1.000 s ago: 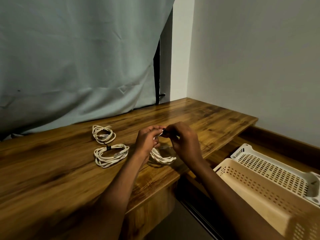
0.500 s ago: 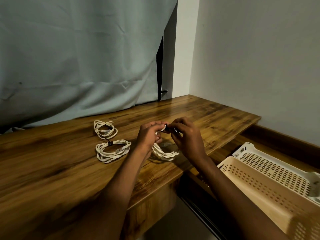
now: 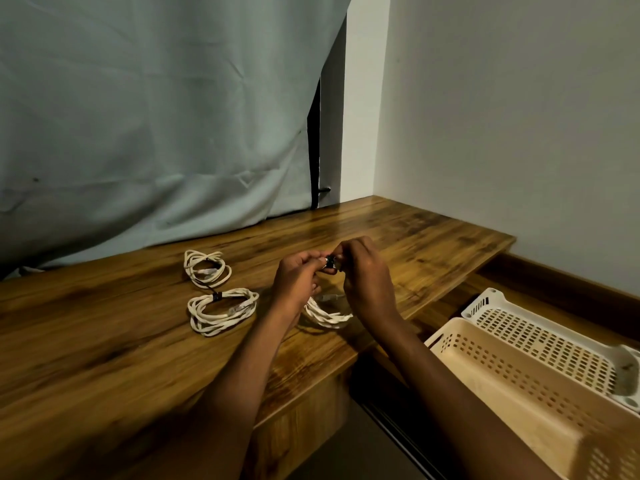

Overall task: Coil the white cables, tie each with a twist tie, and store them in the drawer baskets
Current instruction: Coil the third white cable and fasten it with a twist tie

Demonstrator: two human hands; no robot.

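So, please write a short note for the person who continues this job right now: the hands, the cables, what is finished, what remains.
Left hand and right hand both pinch the dark twist tie at the top of the third coil, which hangs down to the table.
Done: far coil and near coil lie tied on the table, left of the hands.
Left: finish this tie, then put all three coils into the baskets: beige basket, white basket. Both hold no cables yet.

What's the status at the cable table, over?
Left hand and right hand pinching black twist tie on third white coiled cable. Two tied white coils on wooden table. Nothing blocking cream perforated baskets.
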